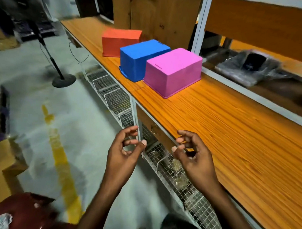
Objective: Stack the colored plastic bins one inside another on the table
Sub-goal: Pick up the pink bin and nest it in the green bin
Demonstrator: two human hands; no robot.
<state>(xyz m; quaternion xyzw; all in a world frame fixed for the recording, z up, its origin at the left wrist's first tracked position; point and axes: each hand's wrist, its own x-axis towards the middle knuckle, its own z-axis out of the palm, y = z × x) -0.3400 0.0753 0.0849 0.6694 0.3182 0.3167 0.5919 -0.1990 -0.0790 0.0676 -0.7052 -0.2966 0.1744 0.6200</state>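
Orange wood table [214,133] holds three bins upside down in a row, unstacked: pink bin [174,72] nearest, blue bin [140,59] just behind it, red bin [118,43] farthest. Left hand [125,151] and right hand [193,153] hover at the table's near edge, fingers loosely curled, holding nothing.

Three upturned bins are sitting in a row on an orange wood-grain table [231,134].
The pink bin [174,70] is resting rim-down on the tabletop. The blue bin [140,57] is sitting just beside the pink bin, to its far left, also rim-down. The red bin [118,43] is standing further from the pink bin along the same line.
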